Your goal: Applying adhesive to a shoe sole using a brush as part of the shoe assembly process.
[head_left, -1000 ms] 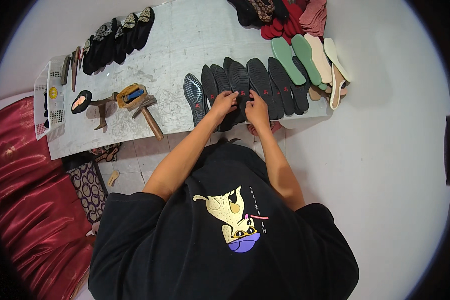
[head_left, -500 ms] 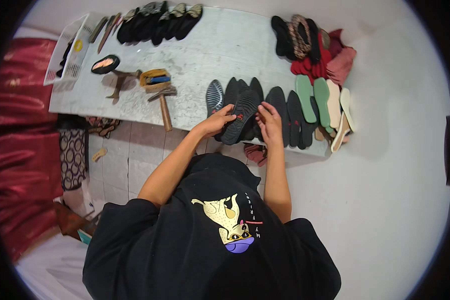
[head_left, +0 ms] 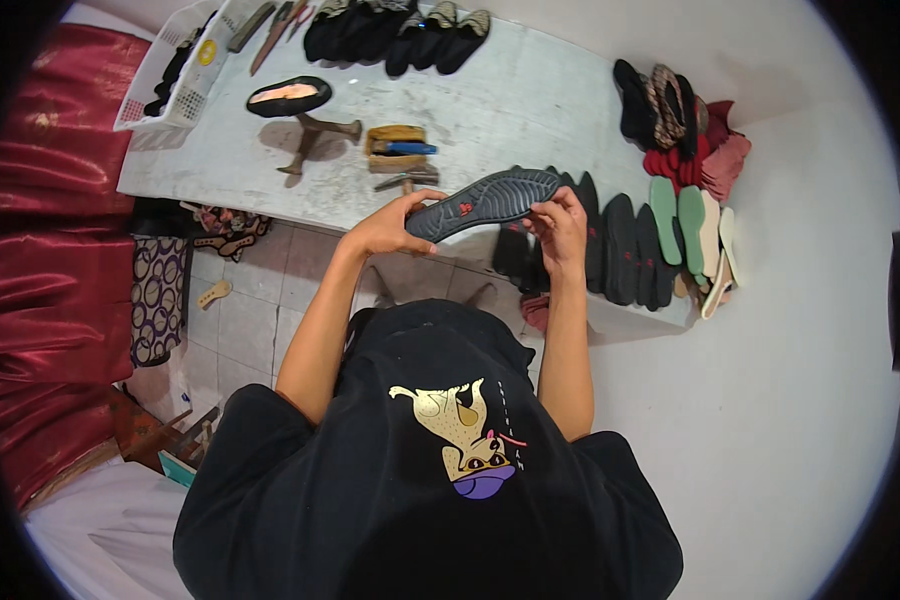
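Both my hands hold up one black ridged shoe sole (head_left: 495, 196) with a small red mark, tilted over the table's front edge. My left hand (head_left: 385, 226) grips its left end, thumb below and fingers behind. At the right end, my right hand (head_left: 564, 225) pinches the rim between thumb and fingers. Just beyond my right hand stand rows of black soles (head_left: 620, 250), some with red marks. Partly covered by the held sole and my left hand is a hammer (head_left: 407, 178). Behind it sits a yellow box (head_left: 380, 158) with a blue item inside.
A metal shoe anvil (head_left: 315, 140) with a black shoe (head_left: 288, 96) on top stands at the left of the table (head_left: 510, 100). Several black shoes (head_left: 370, 30) line the back, beside a white basket (head_left: 150, 110). Green insoles (head_left: 662, 215) and red fabric pieces (head_left: 727, 165) lie far right.
The sole has been lifted off the row and moved left, turning from steep to nearly level. Both hands now hold its ends. The view has shifted, so the table things appear further right.
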`<state>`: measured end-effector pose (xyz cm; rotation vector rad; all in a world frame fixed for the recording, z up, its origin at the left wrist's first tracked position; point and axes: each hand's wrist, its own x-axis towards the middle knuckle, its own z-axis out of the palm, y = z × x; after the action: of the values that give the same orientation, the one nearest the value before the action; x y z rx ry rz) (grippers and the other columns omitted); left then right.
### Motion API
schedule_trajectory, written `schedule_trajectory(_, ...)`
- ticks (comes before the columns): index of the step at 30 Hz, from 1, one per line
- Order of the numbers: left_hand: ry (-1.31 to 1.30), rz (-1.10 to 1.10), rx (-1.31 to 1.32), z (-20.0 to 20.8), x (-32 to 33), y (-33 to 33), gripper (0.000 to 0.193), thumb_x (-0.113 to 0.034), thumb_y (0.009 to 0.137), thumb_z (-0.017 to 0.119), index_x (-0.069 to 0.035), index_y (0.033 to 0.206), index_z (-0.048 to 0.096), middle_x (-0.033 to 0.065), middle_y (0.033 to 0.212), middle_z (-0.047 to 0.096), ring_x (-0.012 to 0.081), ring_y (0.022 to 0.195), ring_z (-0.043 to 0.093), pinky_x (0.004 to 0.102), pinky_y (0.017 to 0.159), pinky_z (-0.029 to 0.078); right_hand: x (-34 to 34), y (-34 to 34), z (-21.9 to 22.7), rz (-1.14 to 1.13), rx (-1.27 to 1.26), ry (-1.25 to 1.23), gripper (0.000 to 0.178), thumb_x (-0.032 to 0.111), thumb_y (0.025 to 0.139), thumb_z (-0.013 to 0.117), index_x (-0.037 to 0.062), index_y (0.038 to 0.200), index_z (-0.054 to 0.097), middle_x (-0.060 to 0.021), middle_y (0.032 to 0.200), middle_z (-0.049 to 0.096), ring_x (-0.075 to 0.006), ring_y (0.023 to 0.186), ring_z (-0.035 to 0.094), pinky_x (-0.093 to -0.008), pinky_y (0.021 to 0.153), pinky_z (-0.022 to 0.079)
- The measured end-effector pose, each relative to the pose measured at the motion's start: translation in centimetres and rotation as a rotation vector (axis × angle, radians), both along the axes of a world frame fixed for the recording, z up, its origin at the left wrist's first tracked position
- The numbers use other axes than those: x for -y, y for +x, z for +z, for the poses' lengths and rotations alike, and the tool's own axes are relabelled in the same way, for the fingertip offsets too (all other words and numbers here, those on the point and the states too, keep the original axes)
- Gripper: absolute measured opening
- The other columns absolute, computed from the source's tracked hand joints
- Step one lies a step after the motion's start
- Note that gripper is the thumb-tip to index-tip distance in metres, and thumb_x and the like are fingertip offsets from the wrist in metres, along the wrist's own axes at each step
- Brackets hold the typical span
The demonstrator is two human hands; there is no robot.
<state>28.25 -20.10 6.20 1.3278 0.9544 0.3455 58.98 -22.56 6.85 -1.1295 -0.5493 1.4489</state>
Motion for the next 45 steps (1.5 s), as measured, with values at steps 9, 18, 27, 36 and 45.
schedule_trajectory(9,0.236,0.264,-0.043,3.5,-0.4,-15.1,0.077,0.006,0.07,0.08,-0.006,0.143,0.06,0.0069,0.128,0.066,0.0141,0.106,0.065,0.0301,0.091,0.055,-1.3,-15.2,2.6,-0.086,0.159,0.141,0.016,-0.006,0.087,0.068,0.0044,0.095,0.058,-0.0031,0.08,0.06,-0.0094,0.071,0.064,-0.0294,0.07,0.062)
schedule_trajectory(18,0.258,0.378,-0.12,3.6,-3.7,-22.6,0.07,0.01,0.074,0.082,-0.009,0.137,0.058,0.0102,0.133,0.063,0.0176,0.116,0.068,0.0314,0.094,0.055,-4.0,-22.0,3.5,0.137,0.378,0.107,0.063,-0.013,0.084,0.066,-0.0018,0.145,0.054,-0.0155,0.121,0.069,-0.0201,0.104,0.072,-0.0317,0.087,0.061)
schedule_trajectory(27,0.504,0.433,-0.219,4.1,-10.4,-28.6,0.074,0.006,0.073,0.085,-0.014,0.141,0.065,0.0042,0.132,0.057,0.0182,0.1,0.062,0.0299,0.089,0.055,-10.7,-24.4,3.2,0.277,0.489,0.149,0.053,-0.009,0.085,0.077,-0.0039,0.136,0.064,-0.0075,0.111,0.068,-0.0072,0.085,0.062,-0.0218,0.078,0.052)
schedule_trajectory(36,0.665,0.298,-0.349,0.5,-22.0,-35.2,0.072,-0.003,0.075,0.087,-0.015,0.143,0.064,0.0061,0.131,0.063,0.0244,0.117,0.064,0.0394,0.095,0.057,-18.5,-31.8,0.7,0.133,0.97,0.271,0.045,-0.002,0.08,0.083,0.0027,0.124,0.073,-0.0056,0.097,0.068,-0.0116,0.075,0.064,-0.0269,0.069,0.052)
schedule_trajectory(45,0.44,0.188,-0.217,-2.2,-24.9,-36.7,0.065,0.002,0.077,0.086,-0.006,0.138,0.066,0.0086,0.132,0.057,0.0236,0.116,0.064,0.0341,0.096,0.063,-18.4,-34.0,-1.9,-0.007,0.836,0.141,0.04,0.003,0.087,0.081,0.0042,0.126,0.074,-0.0032,0.105,0.061,-0.0103,0.083,0.06,-0.0251,0.073,0.05)
